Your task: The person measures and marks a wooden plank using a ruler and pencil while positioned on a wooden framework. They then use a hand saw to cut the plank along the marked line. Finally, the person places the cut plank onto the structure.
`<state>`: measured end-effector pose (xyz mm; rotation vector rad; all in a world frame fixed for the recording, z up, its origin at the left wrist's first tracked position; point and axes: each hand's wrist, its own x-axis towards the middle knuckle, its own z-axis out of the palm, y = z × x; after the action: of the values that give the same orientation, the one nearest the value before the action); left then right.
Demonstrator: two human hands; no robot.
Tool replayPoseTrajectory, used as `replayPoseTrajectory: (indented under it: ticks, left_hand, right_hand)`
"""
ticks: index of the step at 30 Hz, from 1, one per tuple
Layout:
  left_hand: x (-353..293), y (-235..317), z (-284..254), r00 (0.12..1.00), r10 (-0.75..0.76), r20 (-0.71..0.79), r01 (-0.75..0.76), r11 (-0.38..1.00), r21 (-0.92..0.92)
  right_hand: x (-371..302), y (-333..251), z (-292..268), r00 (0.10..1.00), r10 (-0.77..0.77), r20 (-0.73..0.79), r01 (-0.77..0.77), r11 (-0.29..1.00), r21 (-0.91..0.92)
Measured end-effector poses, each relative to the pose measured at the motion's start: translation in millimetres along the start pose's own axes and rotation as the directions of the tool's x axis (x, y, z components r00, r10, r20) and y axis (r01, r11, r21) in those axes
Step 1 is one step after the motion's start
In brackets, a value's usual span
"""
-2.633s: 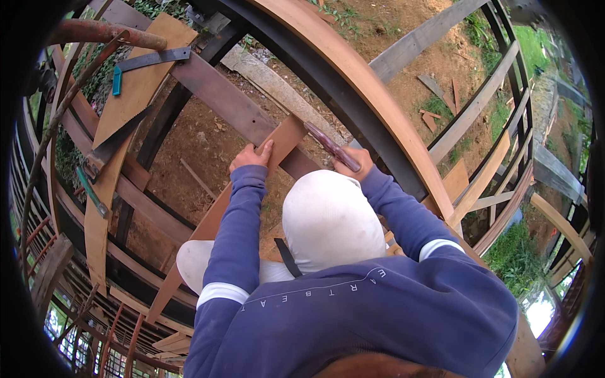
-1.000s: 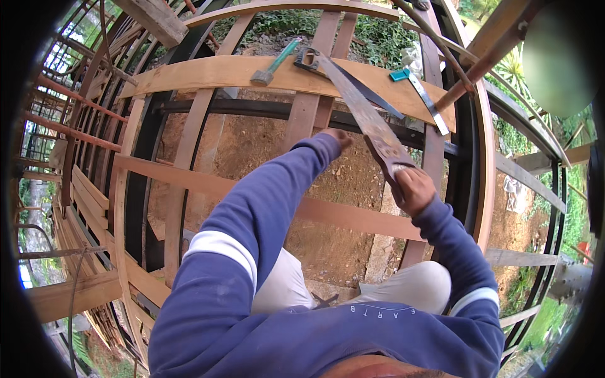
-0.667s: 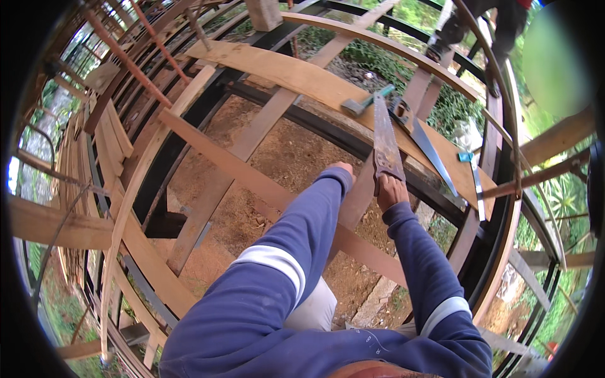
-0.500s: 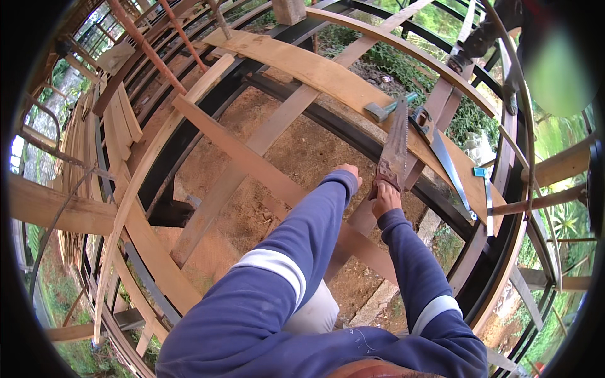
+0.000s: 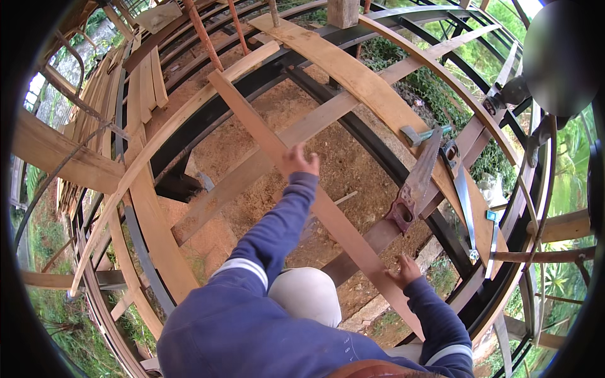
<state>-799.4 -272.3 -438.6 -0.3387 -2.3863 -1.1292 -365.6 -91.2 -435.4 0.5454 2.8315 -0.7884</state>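
A long reddish-brown plank (image 5: pixel 343 223) runs slantwise in front of me, across other timbers. My left hand (image 5: pixel 299 160) is at its upper part, fingers spread; whether it presses on the wood is hard to tell. Beside the plank's lower stretch is my right hand (image 5: pixel 406 271), empty, with thumb and fingers apart. A rusty handsaw (image 5: pixel 416 186) with a dark red handle lies beyond it on a crossing board, its blade reaching toward the wide plank (image 5: pixel 340 63). On that wide plank rest a hammer (image 5: pixel 421 135), a second handsaw (image 5: pixel 460 189) with a dark handle, and a try square (image 5: pixel 492 242).
Black metal beams (image 5: pixel 350 129) frame an opening over bare soil (image 5: pixel 252 132). Stacked boards (image 5: pixel 94 126) lie at the left, and reddish poles (image 5: pixel 201 31) rise at the far left. Another person's shoe (image 5: pixel 495 104) shows at the far right.
My right hand has let go of the rusty handsaw, left it lying on the board, and drawn back toward me. The left hand has moved left to the reddish-brown plank. The view has shifted.
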Motion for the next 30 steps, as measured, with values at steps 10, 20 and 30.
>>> replayPoseTrajectory:
  ticks: [10,20,30]
  left_hand:
    - [7,-129,22,0.216,-0.820,0.530,0.886,-0.063,-0.459]
    - [34,-63,-74,0.674,-0.273,0.686,0.582,-0.376,-0.721]
    - [38,165,-238,0.227,-0.526,0.820,0.931,-0.129,-0.340]
  right_hand:
    - [-34,31,34,0.858,0.197,0.474,-0.366,0.883,0.295]
    - [-100,-68,-152,0.926,0.366,0.092,-0.369,0.929,0.013]
    - [-253,-128,-308,0.923,0.334,-0.192,-0.343,0.939,-0.018]
